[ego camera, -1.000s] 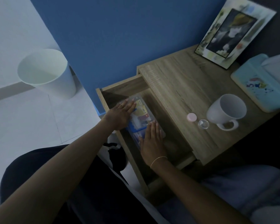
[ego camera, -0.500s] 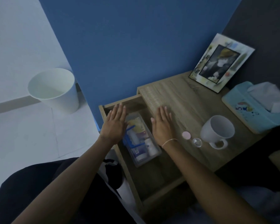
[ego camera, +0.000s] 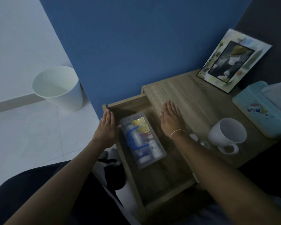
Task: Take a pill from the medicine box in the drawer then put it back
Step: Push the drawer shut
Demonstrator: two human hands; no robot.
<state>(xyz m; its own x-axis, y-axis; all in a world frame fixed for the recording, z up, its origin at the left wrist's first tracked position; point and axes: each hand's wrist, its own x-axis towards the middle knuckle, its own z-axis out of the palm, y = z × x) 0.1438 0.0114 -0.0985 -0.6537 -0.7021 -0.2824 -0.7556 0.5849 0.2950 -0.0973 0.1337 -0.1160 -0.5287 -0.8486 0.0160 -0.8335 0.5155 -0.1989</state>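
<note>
A clear plastic medicine box [ego camera: 143, 140] with a blue handle lies in the open wooden drawer [ego camera: 165, 176], holding several small bottles and packets. My left hand [ego camera: 106, 129] is flat and open at the drawer's left wall, just left of the box. My right hand [ego camera: 170, 119] is flat and open over the front edge of the tabletop [ego camera: 193, 101], to the right of the box. Neither hand holds anything. On the tabletop near my right wrist sit a small pink cap [ego camera: 193, 137] and a tiny clear container [ego camera: 205, 144].
A white mug [ego camera: 227, 135] stands on the tabletop right of my right hand. A picture frame [ego camera: 232, 60] leans at the back, and a light-blue tissue box [ego camera: 264, 109] sits at the far right. A white waste bin [ego camera: 58, 88] is on the floor to the left.
Both hands have lifted off the medicine box and spread apart, the left to the drawer's left wall, the right onto the tabletop. The box stays in the drawer.
</note>
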